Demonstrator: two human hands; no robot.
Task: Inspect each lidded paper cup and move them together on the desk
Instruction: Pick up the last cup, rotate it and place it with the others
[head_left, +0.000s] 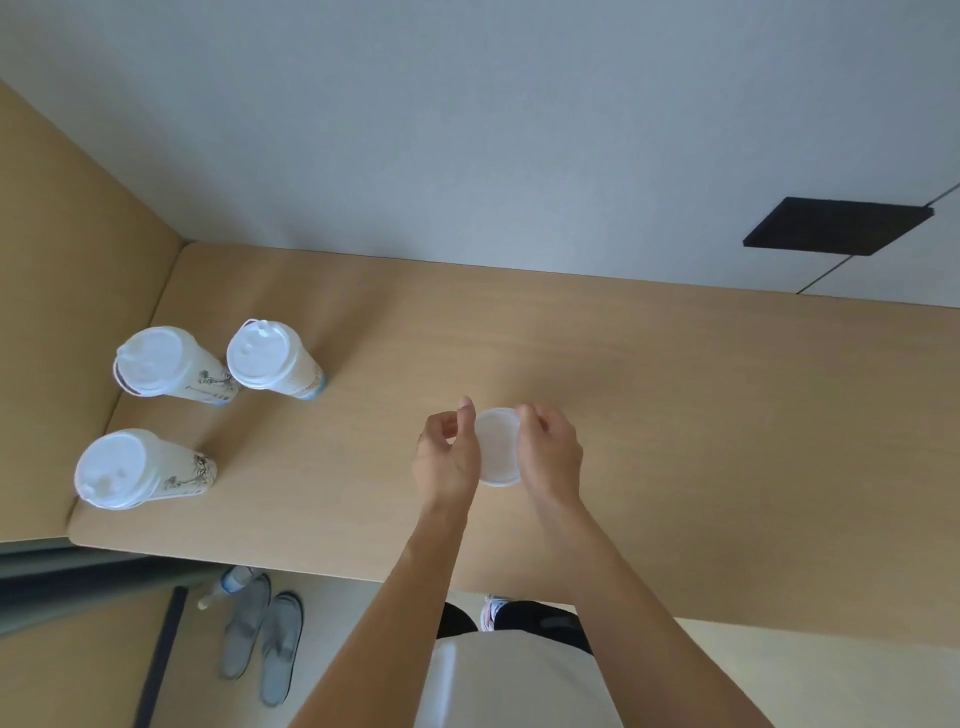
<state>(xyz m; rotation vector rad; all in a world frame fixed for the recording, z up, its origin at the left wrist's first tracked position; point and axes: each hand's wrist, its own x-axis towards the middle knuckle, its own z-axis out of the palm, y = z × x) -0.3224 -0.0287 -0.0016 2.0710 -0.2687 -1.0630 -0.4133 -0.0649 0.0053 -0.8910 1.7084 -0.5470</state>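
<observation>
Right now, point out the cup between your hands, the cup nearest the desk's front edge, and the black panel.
Held cup (497, 447): head view, middle of its lid.
Front-edge cup (111, 467): head view, top of its lid.
Black panel (836, 226): head view, its centre.

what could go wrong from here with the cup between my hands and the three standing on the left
1. The left hand and right hand seem to hold the centre cup up at its lid rim; lifted that way, the lid might pop off.
2. The front cup stands near the corner of the desk; bringing the centre cup in could knock it off.
</observation>
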